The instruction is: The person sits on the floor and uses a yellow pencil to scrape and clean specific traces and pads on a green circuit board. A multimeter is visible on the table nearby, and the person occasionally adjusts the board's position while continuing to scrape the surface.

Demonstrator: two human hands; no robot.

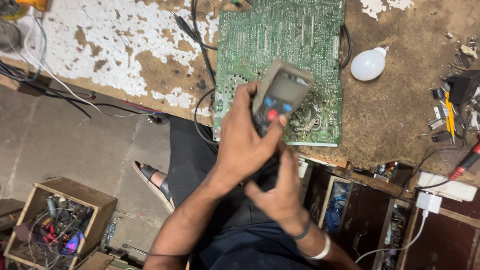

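Multimeter (280, 95), one, grey-cased with blue and red buttons, held above the bench edge; long axis tilted, screen end pointing up and right, lower end down-left. Left hand (245, 145), one, clamped around its lower body, thumb on the red button. Right hand (280, 192), one, fingers curled just beneath; grip unclear. Green circuit board (280, 45), one, flat on worn workbench (390, 120). White bulb (369, 64), one, right of board. Wooden box (75, 200), one, on floor.

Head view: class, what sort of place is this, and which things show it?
Probably an electronics repair workshop: a green circuit board lies on a worn bench, the left hand holds a multimeter, and a box holds wires and parts.
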